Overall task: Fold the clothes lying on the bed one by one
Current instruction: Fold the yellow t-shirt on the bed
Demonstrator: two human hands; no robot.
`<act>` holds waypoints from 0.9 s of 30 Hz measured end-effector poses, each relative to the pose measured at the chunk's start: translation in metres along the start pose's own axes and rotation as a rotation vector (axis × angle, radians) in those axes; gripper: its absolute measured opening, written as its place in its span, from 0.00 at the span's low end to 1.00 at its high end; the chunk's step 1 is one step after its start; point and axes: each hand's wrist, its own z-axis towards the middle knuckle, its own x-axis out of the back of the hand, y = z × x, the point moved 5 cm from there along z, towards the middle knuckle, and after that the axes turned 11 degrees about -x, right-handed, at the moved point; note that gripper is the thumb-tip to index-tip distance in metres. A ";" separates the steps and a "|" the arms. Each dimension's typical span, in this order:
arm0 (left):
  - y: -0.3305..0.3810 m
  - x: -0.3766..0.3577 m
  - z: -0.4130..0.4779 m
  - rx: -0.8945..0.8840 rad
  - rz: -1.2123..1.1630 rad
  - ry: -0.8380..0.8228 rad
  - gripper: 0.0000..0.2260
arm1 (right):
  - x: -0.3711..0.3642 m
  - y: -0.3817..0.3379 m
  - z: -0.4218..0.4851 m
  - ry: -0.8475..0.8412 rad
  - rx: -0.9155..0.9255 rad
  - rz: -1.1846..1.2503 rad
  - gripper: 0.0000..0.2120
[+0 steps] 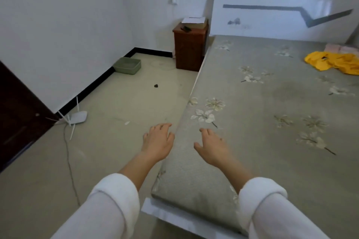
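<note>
left hand (158, 140): fingers spread loose
right hand (210, 146): spread wide over bed (252, 103) edge
yellow garment (334, 62): chopped off at right
nightstand paper (193, 20): way too blurry to read

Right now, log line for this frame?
left hand open, empty; right hand open, empty; yellow garment crumpled, far side of bed; folding not started

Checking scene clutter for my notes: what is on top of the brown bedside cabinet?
What looks like a tan box lies on the cabinet, with white paper covering its top and a small dark object beside it. The cabinet surface under them is hidden.
</note>
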 end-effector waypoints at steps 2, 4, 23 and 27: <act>-0.043 0.019 0.005 0.031 0.016 0.007 0.20 | -0.013 -0.045 0.013 -0.019 0.028 -0.011 0.28; -0.078 0.034 0.014 0.050 0.029 0.013 0.20 | -0.025 -0.084 0.029 -0.038 0.058 -0.021 0.28; -0.270 0.084 0.261 -0.066 0.037 -0.135 0.20 | -0.028 -0.255 0.284 0.018 -0.090 0.033 0.26; -0.285 0.092 0.319 -0.092 0.025 -0.176 0.20 | -0.005 -0.263 0.328 0.038 -0.150 0.055 0.27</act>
